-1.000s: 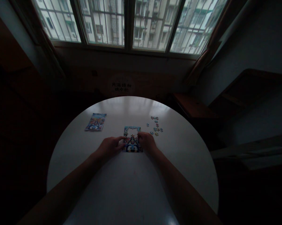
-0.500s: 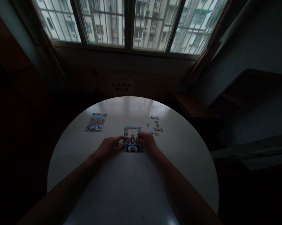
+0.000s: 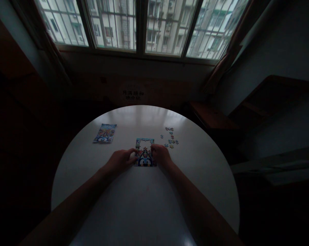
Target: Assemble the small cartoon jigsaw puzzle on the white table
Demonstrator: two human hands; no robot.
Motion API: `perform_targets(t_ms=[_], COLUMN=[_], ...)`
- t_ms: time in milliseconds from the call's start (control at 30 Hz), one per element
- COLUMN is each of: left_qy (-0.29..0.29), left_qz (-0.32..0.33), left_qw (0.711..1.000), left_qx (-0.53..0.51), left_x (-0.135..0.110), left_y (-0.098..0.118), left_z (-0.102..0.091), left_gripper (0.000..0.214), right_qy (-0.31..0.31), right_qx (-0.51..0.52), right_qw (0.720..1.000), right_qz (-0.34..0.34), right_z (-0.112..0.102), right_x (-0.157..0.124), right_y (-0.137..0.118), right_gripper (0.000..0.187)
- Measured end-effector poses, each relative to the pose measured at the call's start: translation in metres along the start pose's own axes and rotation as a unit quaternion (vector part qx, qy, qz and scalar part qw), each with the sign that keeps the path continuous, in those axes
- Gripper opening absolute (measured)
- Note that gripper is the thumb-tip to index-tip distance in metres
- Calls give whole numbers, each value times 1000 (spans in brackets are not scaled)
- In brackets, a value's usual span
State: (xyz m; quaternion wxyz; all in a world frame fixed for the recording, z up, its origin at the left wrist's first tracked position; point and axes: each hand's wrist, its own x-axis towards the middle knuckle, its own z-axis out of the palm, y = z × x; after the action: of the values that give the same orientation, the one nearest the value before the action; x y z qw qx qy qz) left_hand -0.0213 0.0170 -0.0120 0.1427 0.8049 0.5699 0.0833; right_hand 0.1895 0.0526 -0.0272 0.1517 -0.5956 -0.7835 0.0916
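thumb and pointer finger of the left hand are spread apart like a letter c, and their tips touch the left side of the puzzle. the right hand is curled up at the puzzle's right side, and its fingertips are too hidden to tell if they pinch a piece.

the puzzle lies flat on the white, round table, midway between the table's left and right edges. its bottom part shows a big blue face, and a gap in its upper middle lets the white table top show.

loose pieces lie to the right of the puzzle, between it and the table's right edge. one small piece sits by itself, a bit closer to the puzzle. over near the table's left edge lies a bright picture sheet, with a blue face like the puzzle's. past the far edge is a big window with bars.
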Motion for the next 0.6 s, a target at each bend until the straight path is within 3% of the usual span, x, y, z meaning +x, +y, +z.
perform_targets(t_ms=[600], left_qy=[-8], left_qz=[6], left_qw=[1000], left_qx=[-13], left_x=[0], left_y=[0], left_z=[-2], left_gripper=[39], right_qy=[8], right_qx=[0], right_qw=[1000], right_qz=[-5], right_z=[2], right_x=[1], right_y=[2], right_gripper=[26])
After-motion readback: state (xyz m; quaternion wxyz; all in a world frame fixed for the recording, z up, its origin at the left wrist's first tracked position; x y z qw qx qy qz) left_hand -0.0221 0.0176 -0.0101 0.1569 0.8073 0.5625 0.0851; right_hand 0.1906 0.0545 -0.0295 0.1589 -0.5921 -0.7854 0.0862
